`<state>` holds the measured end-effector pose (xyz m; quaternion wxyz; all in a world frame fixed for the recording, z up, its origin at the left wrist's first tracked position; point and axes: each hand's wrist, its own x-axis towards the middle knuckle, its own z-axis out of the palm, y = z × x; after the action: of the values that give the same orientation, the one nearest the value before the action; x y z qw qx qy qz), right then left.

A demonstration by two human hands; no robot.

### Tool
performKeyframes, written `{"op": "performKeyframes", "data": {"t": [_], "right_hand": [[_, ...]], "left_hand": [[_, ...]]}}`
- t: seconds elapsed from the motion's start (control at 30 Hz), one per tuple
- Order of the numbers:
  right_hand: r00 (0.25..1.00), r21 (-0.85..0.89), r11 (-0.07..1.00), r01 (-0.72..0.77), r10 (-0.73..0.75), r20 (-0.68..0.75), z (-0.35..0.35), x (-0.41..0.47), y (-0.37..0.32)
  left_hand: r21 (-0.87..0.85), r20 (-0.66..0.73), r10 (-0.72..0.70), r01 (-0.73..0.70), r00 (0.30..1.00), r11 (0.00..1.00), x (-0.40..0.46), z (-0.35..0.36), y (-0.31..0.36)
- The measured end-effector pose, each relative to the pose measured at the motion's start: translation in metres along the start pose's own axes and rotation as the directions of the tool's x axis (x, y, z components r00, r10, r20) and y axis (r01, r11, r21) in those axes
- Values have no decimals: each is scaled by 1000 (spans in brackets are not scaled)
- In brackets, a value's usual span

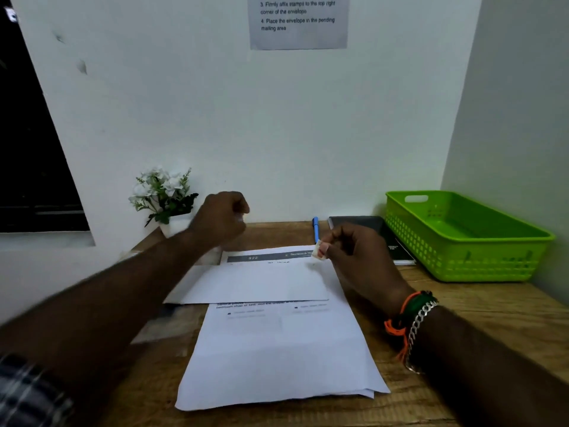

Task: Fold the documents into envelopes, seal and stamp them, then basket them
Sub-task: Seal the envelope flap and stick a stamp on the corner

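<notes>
One white envelope (pixel 255 283) lies across one document stack (pixel 277 349); right hand (pixel 354 257) pinches one stamp (pixel 320 250) above it; left hand (pixel 223 220) fisted, blurred, holding nothing visible; one green basket (pixel 462 241) far right; one blue pen (pixel 316 229).

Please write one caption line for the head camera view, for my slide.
Right hand pinches a stamp above the envelope on the documents; left hand raised, green basket waiting.

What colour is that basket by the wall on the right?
Bright green: the basket with perforated sides, seen in the head view, the only view here.
</notes>
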<state>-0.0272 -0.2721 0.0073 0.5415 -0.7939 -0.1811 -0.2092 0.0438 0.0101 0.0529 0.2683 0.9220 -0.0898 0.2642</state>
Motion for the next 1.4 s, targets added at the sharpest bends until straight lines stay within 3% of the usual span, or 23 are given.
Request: {"op": "performKeyframes", "data": {"t": [0.2,0.33,0.57,0.7,0.83,1.0,1.1,1.4], "right_hand": [[1000,-96,995,17,-19,-17,-2,4,10],[1000,-96,995,-3,4,10,2,8,16],[998,-100,993,-64,64,-4,1,9,21],[996,-72,994,-83,82,-20,0,10,23],[997,-66,995,-70,71,11,2,9,21],[994,-84,993,-78,84,70,4,7,21],[990,-74,993,-88,95,105,5,6,22],[984,-53,990,-128,134,117,7,7,23]], "left_hand": [[128,18,-116,113,993,985,25,13,-50],[79,103,-189,181,977,980,22,23,-67],[71,147,-137,127,980,989,17,18,-68],[4,20,-56,56,998,998,-4,2,-34],[-20,211,41,-38,977,999,-59,-9,21],[109,531,47,-123,846,986,-113,-5,47],[195,549,5,-133,836,972,-119,1,50],[216,521,-33,-94,853,972,-117,3,51]]}}
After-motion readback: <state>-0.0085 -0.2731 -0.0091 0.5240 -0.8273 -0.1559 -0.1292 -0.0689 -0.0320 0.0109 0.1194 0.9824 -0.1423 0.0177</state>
